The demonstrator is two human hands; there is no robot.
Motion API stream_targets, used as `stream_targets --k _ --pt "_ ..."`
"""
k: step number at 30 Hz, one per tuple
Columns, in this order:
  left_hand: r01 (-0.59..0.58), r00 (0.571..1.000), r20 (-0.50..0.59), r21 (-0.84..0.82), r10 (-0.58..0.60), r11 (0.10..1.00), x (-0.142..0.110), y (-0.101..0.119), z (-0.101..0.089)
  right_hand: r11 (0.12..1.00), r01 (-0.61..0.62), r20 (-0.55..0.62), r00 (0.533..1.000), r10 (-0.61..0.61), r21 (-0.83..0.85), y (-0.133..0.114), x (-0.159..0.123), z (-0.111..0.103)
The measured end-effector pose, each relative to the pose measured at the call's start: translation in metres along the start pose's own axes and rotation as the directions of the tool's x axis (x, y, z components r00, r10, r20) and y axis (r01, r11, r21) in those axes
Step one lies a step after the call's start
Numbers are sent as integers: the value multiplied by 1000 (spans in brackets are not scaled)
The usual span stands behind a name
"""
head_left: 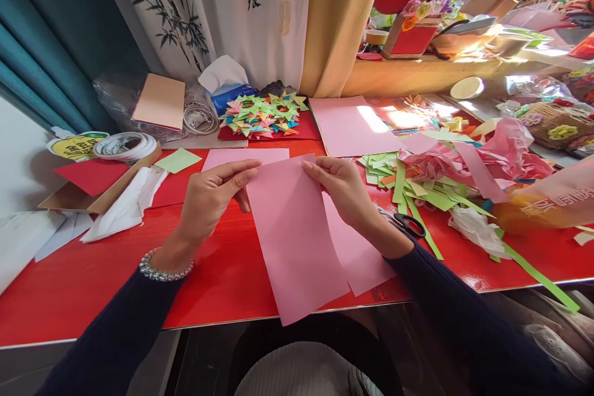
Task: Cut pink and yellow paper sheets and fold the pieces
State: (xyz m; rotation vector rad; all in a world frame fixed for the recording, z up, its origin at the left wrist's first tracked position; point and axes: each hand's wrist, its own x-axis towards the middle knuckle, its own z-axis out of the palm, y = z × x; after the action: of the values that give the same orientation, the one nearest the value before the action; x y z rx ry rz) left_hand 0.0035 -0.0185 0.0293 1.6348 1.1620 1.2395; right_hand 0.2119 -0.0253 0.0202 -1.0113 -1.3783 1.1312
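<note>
A long pink paper sheet (pixel 297 241) hangs between my hands, its lower end reaching past the table's front edge. My left hand (pixel 211 198) pinches its upper left corner between thumb and fingers. At the upper right corner, my right hand (pixel 341 189) pinches the same sheet. Another pink piece of paper (pixel 364 257) lies on the red table (pixel 218 266), partly behind the held sheet and under my right forearm. Beyond my hands lies a further pink strip of paper (pixel 250 154). Black-handled scissors (pixel 408 224) rest beside my right forearm, their blades partly hidden.
Folded paper stars (pixel 264 114) are heaped at the back, near a pink sheet stack (pixel 355 127). Green paper strips (pixel 431 195) and crumpled pink paper (pixel 496 154) spread to the right. Tape rolls (pixel 125 146) and a cardboard box (pixel 99 198) stand at left.
</note>
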Motion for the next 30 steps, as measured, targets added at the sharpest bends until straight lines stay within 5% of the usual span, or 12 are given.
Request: stream_targets --k 22,30 --pt "16 1000 10 -74 -15 997 0 2 -3 992 -60 83 995 51 110 1 -2 -1" --pt "8 951 307 28 -16 1000 3 7 -18 998 -48 35 998 47 36 0 -1 -6"
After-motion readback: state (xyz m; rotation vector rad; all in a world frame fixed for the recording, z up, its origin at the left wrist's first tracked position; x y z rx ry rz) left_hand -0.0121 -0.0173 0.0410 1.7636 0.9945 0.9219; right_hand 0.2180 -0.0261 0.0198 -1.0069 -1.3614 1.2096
